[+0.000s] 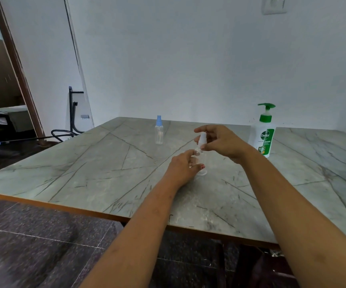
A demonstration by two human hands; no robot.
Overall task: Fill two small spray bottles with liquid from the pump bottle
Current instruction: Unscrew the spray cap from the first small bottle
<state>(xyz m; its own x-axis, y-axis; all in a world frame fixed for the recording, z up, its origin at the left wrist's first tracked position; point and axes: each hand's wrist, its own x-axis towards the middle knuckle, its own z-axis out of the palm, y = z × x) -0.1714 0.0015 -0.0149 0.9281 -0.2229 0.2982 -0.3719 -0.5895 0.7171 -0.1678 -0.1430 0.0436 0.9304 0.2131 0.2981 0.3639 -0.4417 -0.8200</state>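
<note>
Marble table (84,173), left hand (183,167) gripping a clear spray bottle (201,161) standing on it, right hand (222,142) apparently pinching its white top (202,137), blue-capped spray bottle (159,130) beyond the fingertips, pump bottle (263,136) right of them

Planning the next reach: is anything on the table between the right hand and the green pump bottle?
Nothing visible does: only bare table top lies between the right hand and the pump bottle.
</note>
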